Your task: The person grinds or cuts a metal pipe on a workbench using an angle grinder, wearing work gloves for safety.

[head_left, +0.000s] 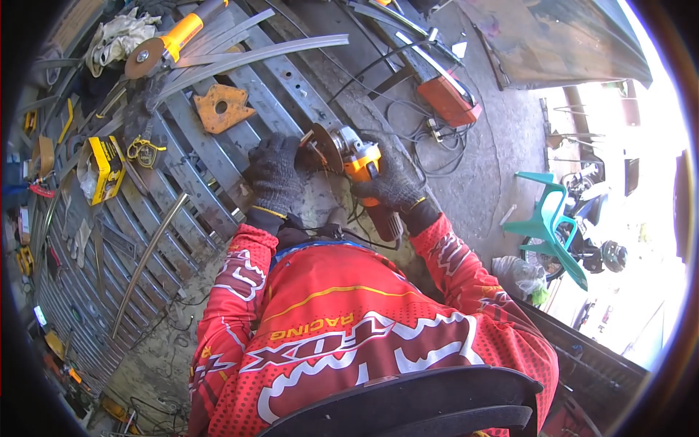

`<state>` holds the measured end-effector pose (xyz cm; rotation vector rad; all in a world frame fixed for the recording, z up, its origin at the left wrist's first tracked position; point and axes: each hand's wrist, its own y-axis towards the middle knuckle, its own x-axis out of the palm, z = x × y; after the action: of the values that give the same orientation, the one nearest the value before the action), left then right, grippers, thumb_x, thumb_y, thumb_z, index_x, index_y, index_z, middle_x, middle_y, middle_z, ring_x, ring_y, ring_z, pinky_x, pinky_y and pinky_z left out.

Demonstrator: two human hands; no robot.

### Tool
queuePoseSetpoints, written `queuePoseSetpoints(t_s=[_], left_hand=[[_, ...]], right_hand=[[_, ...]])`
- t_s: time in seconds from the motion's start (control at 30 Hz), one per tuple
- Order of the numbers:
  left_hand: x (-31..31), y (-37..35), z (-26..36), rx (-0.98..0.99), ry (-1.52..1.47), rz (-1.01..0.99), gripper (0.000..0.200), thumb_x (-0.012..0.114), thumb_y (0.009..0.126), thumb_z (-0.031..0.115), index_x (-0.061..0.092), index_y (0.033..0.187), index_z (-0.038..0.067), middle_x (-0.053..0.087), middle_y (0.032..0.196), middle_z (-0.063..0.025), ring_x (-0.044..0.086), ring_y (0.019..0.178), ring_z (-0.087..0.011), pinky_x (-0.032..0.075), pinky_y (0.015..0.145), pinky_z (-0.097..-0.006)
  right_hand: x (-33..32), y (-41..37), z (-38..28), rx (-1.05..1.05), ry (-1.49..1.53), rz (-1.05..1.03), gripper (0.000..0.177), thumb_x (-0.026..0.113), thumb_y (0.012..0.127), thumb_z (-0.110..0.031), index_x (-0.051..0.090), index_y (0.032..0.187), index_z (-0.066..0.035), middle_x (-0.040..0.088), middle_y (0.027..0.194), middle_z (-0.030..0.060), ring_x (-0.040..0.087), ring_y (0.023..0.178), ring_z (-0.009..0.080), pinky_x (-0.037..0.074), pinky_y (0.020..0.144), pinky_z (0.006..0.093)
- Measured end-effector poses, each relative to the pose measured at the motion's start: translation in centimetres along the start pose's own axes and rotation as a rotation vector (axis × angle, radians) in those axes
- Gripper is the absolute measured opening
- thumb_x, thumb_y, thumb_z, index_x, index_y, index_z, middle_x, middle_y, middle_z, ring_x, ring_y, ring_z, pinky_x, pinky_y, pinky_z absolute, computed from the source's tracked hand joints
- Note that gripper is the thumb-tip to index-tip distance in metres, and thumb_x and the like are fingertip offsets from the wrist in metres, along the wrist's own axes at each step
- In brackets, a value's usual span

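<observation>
My right hand (395,177), in a dark knitted glove, is wrapped round the body of a yellow angle grinder (360,162). The grinder's thin brown disc (327,148) faces left, towards my other hand. Close beside that disc, my gloved left hand (277,172) is closed at the edge of the slatted metal bench. Its fingertips grip a small rust-coloured metal piece (312,151), partly hidden by the glove and the disc.
On the bench lie an orange magnetic welding square (221,108), a second yellow grinder (177,40), long metal strips (266,49) and a yellow box (106,170). A red machine (449,100) and looped cables (437,164) sit on the floor. A teal chair (547,222) stands at right.
</observation>
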<state>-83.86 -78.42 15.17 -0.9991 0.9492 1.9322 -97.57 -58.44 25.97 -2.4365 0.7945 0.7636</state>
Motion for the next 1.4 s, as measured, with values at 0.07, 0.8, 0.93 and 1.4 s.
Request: queuePoseSetpoints(t_s=[0.07,0.8,0.93,1.4], left_hand=[[0.0,0.0,0.1,0.003,-0.011,0.008,0.038,0.080,0.075,0.037,0.068,0.105,0.017,0.063,0.098,-0.0044,0.063,0.098,-0.0271,0.045,0.082,-0.0467],[-0.4,0.3,0.5,-0.016,0.005,0.000,0.036,0.081,0.071,0.029,0.066,0.102,0.015,0.062,0.095,-0.0056,0.063,0.097,-0.0280,0.045,0.082,-0.0462],[-0.3,0.3,0.3,0.006,0.014,0.004,0.037,0.082,0.070,0.029,0.066,0.101,0.016,0.062,0.094,-0.0053,0.062,0.097,-0.0275,0.045,0.082,-0.0458],[-0.4,0.2,0.6,-0.032,0.039,-0.027,0.038,0.079,0.074,0.037,0.067,0.105,0.017,0.062,0.099,-0.0055,0.062,0.100,-0.0276,0.043,0.084,-0.0480]], right_hand=[[-0.1,0.0,-0.2,0.005,0.045,-0.004,0.090,0.089,0.053,-0.021,0.055,0.135,-0.006,0.059,0.124,0.0182,0.058,0.119,0.0367,0.047,0.103,0.0430],[0.1,0.1,-0.6,0.030,0.091,0.019,0.085,0.089,0.053,-0.021,0.059,0.131,-0.006,0.061,0.119,0.0178,0.060,0.115,0.0360,0.048,0.101,0.0432],[0.2,0.1,-0.3,0.020,0.109,0.014,0.086,0.089,0.053,-0.021,0.058,0.132,-0.006,0.061,0.120,0.0180,0.060,0.116,0.0361,0.047,0.102,0.0432],[0.3,0.2,-0.2,0.033,0.091,0.012,0.088,0.089,0.052,-0.021,0.057,0.133,-0.006,0.061,0.121,0.0181,0.060,0.116,0.0365,0.047,0.102,0.0431]])
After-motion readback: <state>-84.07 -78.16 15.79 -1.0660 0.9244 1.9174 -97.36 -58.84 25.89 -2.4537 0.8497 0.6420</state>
